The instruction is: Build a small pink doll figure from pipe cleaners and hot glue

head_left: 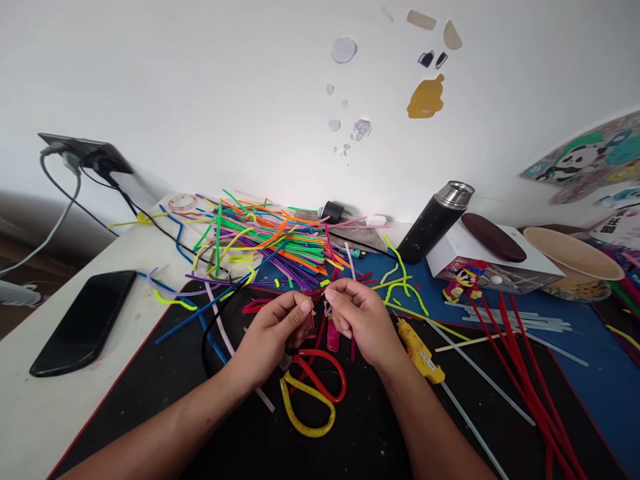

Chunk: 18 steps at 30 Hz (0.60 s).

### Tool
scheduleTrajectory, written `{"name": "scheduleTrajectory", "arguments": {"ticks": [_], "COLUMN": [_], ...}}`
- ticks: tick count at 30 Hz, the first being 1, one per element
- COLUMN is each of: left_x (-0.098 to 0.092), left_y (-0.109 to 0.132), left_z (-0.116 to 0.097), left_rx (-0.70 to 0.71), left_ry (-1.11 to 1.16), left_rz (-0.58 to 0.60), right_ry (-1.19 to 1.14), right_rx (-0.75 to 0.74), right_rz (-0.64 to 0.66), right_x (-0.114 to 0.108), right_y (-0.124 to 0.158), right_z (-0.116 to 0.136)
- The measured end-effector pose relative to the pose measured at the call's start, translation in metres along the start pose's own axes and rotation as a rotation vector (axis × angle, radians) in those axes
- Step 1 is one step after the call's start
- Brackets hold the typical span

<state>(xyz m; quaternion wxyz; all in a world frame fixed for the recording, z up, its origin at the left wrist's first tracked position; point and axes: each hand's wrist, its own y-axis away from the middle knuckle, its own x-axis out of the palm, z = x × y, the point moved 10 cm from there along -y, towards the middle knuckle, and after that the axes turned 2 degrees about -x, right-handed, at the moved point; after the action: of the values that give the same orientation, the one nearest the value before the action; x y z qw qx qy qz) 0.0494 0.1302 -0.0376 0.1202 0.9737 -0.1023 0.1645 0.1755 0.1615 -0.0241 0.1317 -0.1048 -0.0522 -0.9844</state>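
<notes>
in the head view, the left forearm slants up from the lower left and the right forearm from the lower right; the left hand (277, 327) and the right hand (363, 320) meet near the middle, above a black mat (240, 433), their fingertips facing each other with a narrow gap between; both hands have thumb and forefinger brought together and the other fingers curled in.

the left grip is a closed pinch; anything between its fingertips is too small to make out; the right grip is likewise pinched closed, and a small pale pink piece (328, 309) shows just under its fingertips, though i cannot tell whether it is held; a magenta piece (333, 335) is just below, beside the curled fingers of the right hand.

scissors (306, 385) with one red and one yellow handle lie on the mat below the hands, their blades largely hidden by the left hand; a yellow glue gun (421, 350) lies just beside the right wrist, on its outer side; a heap of coloured pipe cleaners (285, 243) spreads beyond the hands; long red stems (525, 380) lie at the far right; a black phone (85, 323) rests on the white surface (45, 420) at the left; a black flask (430, 227) stands towards the wall, right of the heap.
</notes>
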Motion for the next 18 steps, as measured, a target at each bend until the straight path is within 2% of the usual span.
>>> {"name": "scheduleTrajectory", "arguments": {"ticks": [5, 10, 18], "left_x": [-0.008, -0.004, -0.004], "left_y": [-0.002, -0.001, -0.002], "left_z": [-0.001, -0.004, 0.009], "left_rx": [0.015, -0.010, -0.090], "left_ry": [0.002, -0.077, -0.037], "left_rz": [-0.038, -0.015, 0.017], "right_ry": [-0.017, 0.053, 0.117], "right_rx": [0.008, 0.021, 0.007], "right_rz": [-0.031, -0.009, 0.002], "right_x": [-0.004, -0.001, 0.003], "right_y": [-0.001, 0.000, 0.000], "right_z": [0.000, 0.002, 0.006]}}
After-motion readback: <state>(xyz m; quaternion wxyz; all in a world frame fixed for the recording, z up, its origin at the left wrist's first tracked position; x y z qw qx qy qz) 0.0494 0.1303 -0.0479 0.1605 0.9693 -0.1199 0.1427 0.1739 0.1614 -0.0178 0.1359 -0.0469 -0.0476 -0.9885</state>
